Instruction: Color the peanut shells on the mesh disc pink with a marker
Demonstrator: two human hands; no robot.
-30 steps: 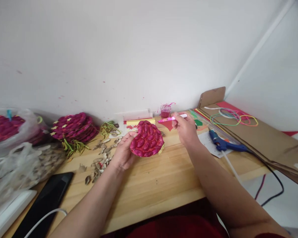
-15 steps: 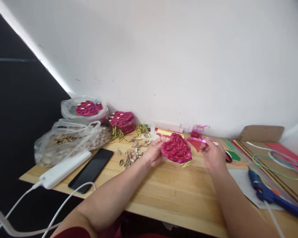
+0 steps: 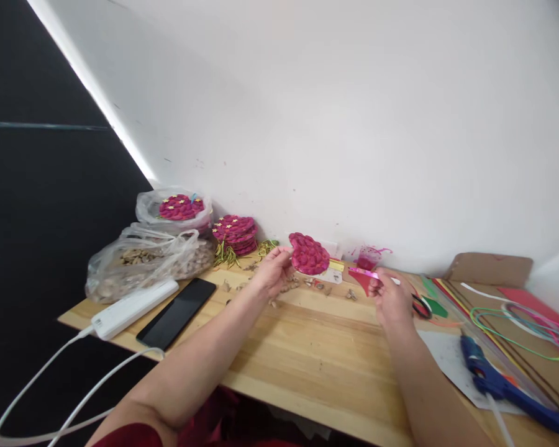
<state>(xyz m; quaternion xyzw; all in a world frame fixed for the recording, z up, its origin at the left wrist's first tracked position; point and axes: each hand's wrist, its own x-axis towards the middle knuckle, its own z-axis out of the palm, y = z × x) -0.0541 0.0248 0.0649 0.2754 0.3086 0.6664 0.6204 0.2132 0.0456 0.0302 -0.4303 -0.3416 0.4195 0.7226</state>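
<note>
Between its fingertips my left hand (image 3: 276,272) pinches the edge of a magenta shell-covered disc (image 3: 309,254), tilted up above the table. My right hand (image 3: 392,301) grips a thin paintbrush (image 3: 364,272) with a magenta-stained front part and a pale end. The brush points left toward the disc, apart from it. Behind the brush, against the wall, stands a clear cup of magenta paint (image 3: 369,257), with splashes around its rim. Loose brown shells (image 3: 291,284) lie scattered below the disc. A piece of red paper (image 3: 359,283) is partly hidden by the brush.
At left are a stack of magenta discs (image 3: 235,234), a bag of shells (image 3: 135,264), an open bag with a disc (image 3: 181,208), a phone (image 3: 177,313) and a white power strip (image 3: 133,310). At right lie scissors (image 3: 423,307), a blue glue gun (image 3: 498,382) and coloured cords (image 3: 517,329).
My left hand has carried the disc up and left, away from the brush, and its face has turned. My right hand and the brush are slightly lower and farther left.
</note>
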